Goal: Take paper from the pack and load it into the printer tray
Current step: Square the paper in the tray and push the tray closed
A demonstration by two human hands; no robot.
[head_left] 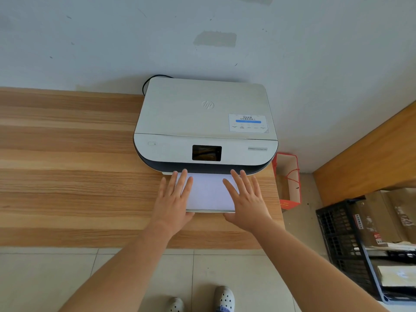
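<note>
White paper (208,191) lies between spread left hand (174,199) and right hand (246,199) (both flat).

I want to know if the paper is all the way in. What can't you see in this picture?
Head view only:
- Far end of the paper: hidden inside the printer.
- Paper's side edges: covered by the left hand and right hand.
- Paper pack: out of view.
- Label text: too small.

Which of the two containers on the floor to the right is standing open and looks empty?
The red paper bag beside the desk: its top gapes open onto a bare inside. The black crate farther right holds boxes.
</note>
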